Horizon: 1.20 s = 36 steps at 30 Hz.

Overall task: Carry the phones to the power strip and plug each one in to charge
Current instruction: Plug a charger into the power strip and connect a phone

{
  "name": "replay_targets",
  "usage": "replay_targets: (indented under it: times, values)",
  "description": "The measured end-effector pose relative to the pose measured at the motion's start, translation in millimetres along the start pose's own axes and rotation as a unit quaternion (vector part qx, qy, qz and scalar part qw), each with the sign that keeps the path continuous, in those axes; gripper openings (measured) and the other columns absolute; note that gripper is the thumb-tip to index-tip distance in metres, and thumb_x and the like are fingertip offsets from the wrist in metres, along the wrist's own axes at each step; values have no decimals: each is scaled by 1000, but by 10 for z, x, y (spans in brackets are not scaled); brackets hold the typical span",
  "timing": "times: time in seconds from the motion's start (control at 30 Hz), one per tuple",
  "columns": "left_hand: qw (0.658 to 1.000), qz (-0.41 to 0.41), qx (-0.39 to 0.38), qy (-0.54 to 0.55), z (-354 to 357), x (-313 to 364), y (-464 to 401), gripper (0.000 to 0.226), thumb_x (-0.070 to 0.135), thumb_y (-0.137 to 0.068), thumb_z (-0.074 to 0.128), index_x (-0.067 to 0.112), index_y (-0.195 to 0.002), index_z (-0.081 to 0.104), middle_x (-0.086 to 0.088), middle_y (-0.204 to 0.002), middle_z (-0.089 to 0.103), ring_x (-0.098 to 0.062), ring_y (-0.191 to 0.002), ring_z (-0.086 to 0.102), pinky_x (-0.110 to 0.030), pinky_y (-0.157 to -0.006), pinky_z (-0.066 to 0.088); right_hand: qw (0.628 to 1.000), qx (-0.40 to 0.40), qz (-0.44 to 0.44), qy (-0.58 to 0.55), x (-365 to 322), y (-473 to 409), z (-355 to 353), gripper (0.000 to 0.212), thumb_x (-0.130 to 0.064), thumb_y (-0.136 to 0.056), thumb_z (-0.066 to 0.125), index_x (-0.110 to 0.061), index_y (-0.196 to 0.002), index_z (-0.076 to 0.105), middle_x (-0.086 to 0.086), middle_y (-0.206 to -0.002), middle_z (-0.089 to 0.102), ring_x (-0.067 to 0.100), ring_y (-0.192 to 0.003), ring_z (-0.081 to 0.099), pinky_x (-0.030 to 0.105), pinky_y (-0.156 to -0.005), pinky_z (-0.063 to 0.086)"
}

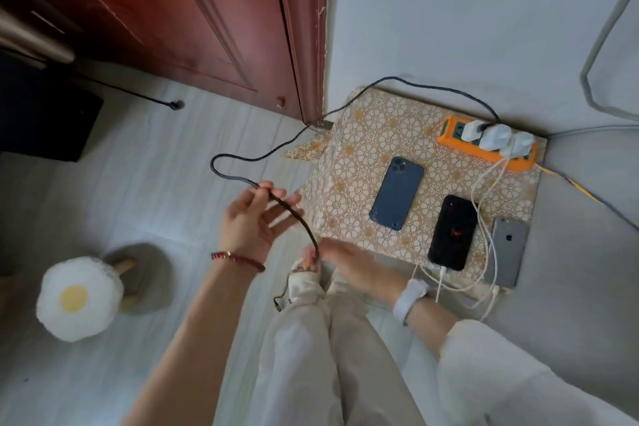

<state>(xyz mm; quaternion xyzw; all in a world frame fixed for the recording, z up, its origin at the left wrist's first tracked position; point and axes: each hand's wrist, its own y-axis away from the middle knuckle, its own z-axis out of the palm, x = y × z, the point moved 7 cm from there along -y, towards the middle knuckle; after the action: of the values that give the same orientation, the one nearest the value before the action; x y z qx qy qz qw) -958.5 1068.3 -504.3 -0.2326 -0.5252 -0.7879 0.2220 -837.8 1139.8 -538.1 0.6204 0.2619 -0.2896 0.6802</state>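
A person's left hand (pixel 254 218) and right hand (pixel 349 264) each pinch a black cable (pixel 294 213) beside a patterned mat (pixel 349 162), where a blue phone (pixel 397 193), black phone (pixel 452 232) and Apple-logo grey phone (pixel 508 251) lie near an orange power strip (pixel 449 138).

a dark red wooden door (pixel 179 10) fills the upper left, its surface scratched, with a metal handle (pixel 31 38) at the far left edge. its frame (pixel 304 45) meets a pale grey wall (pixel 449 10) whose paint is chipped along the corner. the floor (pixel 138 166) is pale grey with faint streaks. a black box-like piece of furniture (pixel 41 114) stands at the left. a small stool (pixel 145 273) with wooden legs sits beside a fried-egg cushion (pixel 77 297). a low worktop wears a floral beige cloth (pixel 352 156). light is soft and even.
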Motion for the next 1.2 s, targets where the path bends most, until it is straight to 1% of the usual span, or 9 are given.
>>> replay_targets:
  times: [0.23, 0.33, 0.43, 0.57, 0.7, 0.77, 0.93, 1.1, 1.2]
  values:
    - [983, -2, 171, 71, -929, 172, -219, 24, 1, -91, 35, 9, -77, 53, -2, -59, 60, -17, -51, 59, -29, -56, 57, 975, 120, 60, 176, 644, 381, -74, 24, -17, -95, 42, -5, -96, 63, -3, -68, 56, 11, -60, 50, 14, -51, 34]
    - [955, -37, 228, -185, -1280, 161, -289, 22, -2, -89, 34, 6, -102, 49, -18, -101, 55, -30, -89, 58, -42, -88, 49, 973, 146, 24, 175, 468, 465, -140, 22, -12, -93, 45, -8, -88, 66, -8, -65, 60, 8, -52, 46, 13, -50, 34]
    - [835, 151, 96, -521, -938, 139, -61, 60, -7, -80, 43, 6, -137, 29, -22, -138, 37, -25, -120, 43, -37, -106, 34, 973, 136, -47, 180, 67, 422, 90, 21, -12, -93, 46, -4, -89, 65, -1, -71, 65, 1, -56, 53, 12, -54, 37]
    - [707, 228, -231, -628, -410, -376, 439, 36, 13, -82, 50, 8, -117, 58, -14, -114, 65, -26, -106, 60, -42, -101, 38, 959, 201, -97, 176, -304, 443, 239, 21, -7, -92, 47, 3, -88, 65, -22, -58, 44, -17, -55, 51, 2, -55, 35]
    - [606, 365, -179, -683, -400, -130, 479, 10, 12, -77, 60, 9, -77, 70, -7, -69, 71, -26, -60, 64, -34, -72, 51, 968, 170, -73, 168, -295, 635, 310, 20, -16, -92, 51, -3, -86, 64, -17, -57, 45, -9, -52, 49, 8, -55, 35]
    - [603, 391, -99, -688, -476, -2, 429, 9, 5, -75, 61, 9, -75, 69, -8, -68, 71, -28, -59, 63, -40, -73, 52, 974, 150, -38, 168, -192, 757, 247, 20, -20, -91, 51, -6, -82, 62, -13, -58, 47, -3, -50, 45, 11, -52, 34]
    - [736, 188, 121, -639, -1117, 167, 95, 21, 5, -87, 45, 7, -100, 63, -18, -103, 65, -38, -93, 58, -51, -95, 38, 958, 183, 30, 216, 90, 1096, -185, 21, -14, -92, 48, -9, -81, 64, -9, -66, 54, 4, -62, 50, 14, -58, 34]
    - [627, 237, -227, -707, -371, -526, 503, 52, 19, -84, 55, 21, -133, 38, -4, -132, 52, -18, -125, 44, -56, -114, 8, 961, 171, -25, 218, -14, 974, -21, 23, -14, -93, 47, -4, -84, 66, 16, -81, 67, 27, -72, 57, 23, -66, 40]
    - [596, 289, -282, -694, -51, -670, 710, 28, 23, -85, 52, 17, -109, 62, -6, -101, 69, -18, -100, 63, -53, -110, 21, 961, 188, -43, 200, -79, 920, 27, 22, -17, -91, 50, -5, -82, 67, 15, -79, 67, 27, -70, 57, 29, -63, 39]
